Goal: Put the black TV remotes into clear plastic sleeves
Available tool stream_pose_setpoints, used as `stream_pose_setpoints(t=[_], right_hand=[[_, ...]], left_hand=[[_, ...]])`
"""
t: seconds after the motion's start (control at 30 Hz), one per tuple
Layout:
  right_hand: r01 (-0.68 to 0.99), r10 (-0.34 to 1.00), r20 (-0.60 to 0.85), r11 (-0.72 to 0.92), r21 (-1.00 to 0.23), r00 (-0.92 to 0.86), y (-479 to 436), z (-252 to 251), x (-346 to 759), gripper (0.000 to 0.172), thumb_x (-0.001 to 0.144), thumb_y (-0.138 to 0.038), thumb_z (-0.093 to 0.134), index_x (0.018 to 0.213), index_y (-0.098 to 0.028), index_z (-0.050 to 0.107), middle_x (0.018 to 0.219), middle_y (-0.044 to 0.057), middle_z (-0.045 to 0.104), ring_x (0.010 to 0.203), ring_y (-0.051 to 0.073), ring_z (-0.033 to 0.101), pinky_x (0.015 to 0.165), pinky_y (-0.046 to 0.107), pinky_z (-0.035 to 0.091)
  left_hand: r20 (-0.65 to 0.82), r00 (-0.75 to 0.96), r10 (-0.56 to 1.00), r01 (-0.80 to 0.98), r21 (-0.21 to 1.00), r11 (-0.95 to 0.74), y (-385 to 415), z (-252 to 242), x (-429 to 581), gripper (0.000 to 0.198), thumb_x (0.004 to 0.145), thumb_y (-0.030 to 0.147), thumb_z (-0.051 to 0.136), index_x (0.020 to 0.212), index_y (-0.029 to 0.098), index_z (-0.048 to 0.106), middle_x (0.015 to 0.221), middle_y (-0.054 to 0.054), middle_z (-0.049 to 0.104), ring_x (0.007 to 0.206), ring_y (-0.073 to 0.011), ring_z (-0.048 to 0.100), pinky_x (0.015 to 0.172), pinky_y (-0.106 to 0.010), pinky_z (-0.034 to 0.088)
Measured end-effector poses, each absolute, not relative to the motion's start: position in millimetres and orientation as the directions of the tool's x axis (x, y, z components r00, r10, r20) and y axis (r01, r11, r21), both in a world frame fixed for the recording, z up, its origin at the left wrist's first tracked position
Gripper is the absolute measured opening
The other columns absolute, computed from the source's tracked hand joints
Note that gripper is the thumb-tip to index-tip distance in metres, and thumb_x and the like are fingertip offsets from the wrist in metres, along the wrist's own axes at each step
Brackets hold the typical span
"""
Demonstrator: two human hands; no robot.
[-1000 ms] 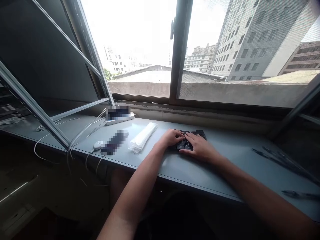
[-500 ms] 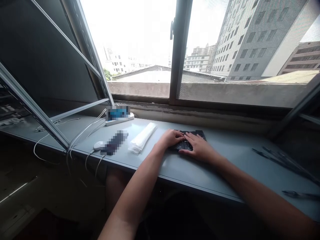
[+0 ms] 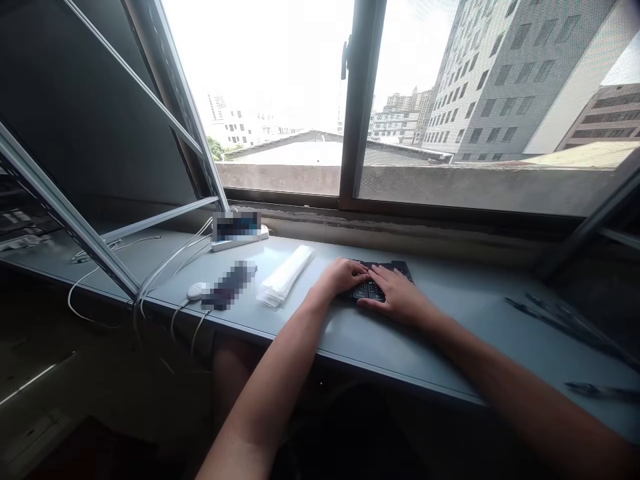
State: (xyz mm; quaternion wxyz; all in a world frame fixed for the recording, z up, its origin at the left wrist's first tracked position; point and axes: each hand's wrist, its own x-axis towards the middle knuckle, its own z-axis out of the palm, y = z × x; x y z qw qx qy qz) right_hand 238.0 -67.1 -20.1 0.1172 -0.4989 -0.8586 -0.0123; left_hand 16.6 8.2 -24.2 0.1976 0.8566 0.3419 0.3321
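A small black keyboard lies on the grey-blue desk under both of my hands. My left hand rests over its left part, fingers bent a little and reaching toward the middle keys. Flat across the right part lies my right hand, with the thumb apart from the fingers and toward the near edge. The fingertips of the two hands come close together at the keyboard's middle, and the hands hide much of the keys. To the left of my left hand is a stack of clear plastic sleeves.
A blurred-out dark device lies on the desk beside a round white charger. Behind them sits a white power strip. Cables hang over the front edge. Pens lie at the right; a metal frame stands left.
Both hands keep their places on the keyboard, with no clear finger movement. The blurred patch above the power strip has turned from blue to mostly dark.
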Motion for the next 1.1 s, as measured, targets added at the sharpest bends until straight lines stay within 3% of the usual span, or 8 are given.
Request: stream_pose_setpoints(t=[0.23, 0.63, 0.97, 1.1], right_hand=[[0.865, 0.861, 0.189, 0.493, -0.087, -0.472, -69.1, -15.6, 236.7, 0.113, 0.098, -0.092, 0.043, 0.175, -0.01, 0.041, 0.178, 0.022, 0.039, 0.167, 0.04, 0.035, 0.138, 0.061, 0.024], [0.867, 0.864, 0.181, 0.491, -0.091, -0.47, -69.5, -13.8, 236.5, 0.112, 0.098, -0.093, 0.04, 0.173, -0.01, 0.044, 0.178, 0.021, 0.04, 0.167, 0.041, 0.036, 0.138, 0.061, 0.024], [0.857, 0.853, 0.223, 0.503, -0.108, -0.472, -71.0, -14.4, 236.2, 0.104, 0.1, -0.091, 0.043, 0.17, -0.015, 0.049, 0.175, 0.019, 0.046, 0.163, 0.043, 0.042, 0.135, 0.065, 0.027], [0.841, 0.839, 0.276, 0.52, -0.151, -0.469, -69.3, -11.6, 237.6, 0.093, 0.105, -0.085, 0.038, 0.166, -0.017, 0.056, 0.169, 0.018, 0.055, 0.158, 0.042, 0.05, 0.133, 0.063, 0.033]], left_hand=[[0.477, 0.501, 0.722, 0.423, 0.593, -0.685, 9.2, -26.2, 18.1, 0.019, 0.096, 0.024, 0.077, 0.109, 0.028, 0.09, 0.117, -0.002, 0.086, 0.12, -0.022, 0.078, 0.115, -0.03, 0.055], [0.456, 0.432, 0.778, 0.524, 0.575, -0.628, 1.4, -17.4, 18.5, 0.024, 0.101, 0.035, 0.071, 0.116, 0.025, 0.088, 0.116, -0.004, 0.086, 0.11, -0.0229, 0.081, 0.105, -0.032, 0.059], [0.495, 0.374, 0.784, 0.592, 0.524, -0.613, -6.6, -5.5, 18.8, 0.025, 0.103, 0.033, 0.066, 0.111, 0.023, 0.088, 0.113, -0.005, 0.086, 0.107, -0.0233, 0.08, 0.101, -0.031, 0.059], [0.479, 0.359, 0.801, 0.622, 0.518, -0.587, -7.2, -5.3, 18.8, 0.025, 0.104, 0.035, 0.066, 0.111, 0.025, 0.088, 0.112, -0.005, 0.086, 0.106, -0.0238, 0.079, 0.102, -0.032, 0.059]])
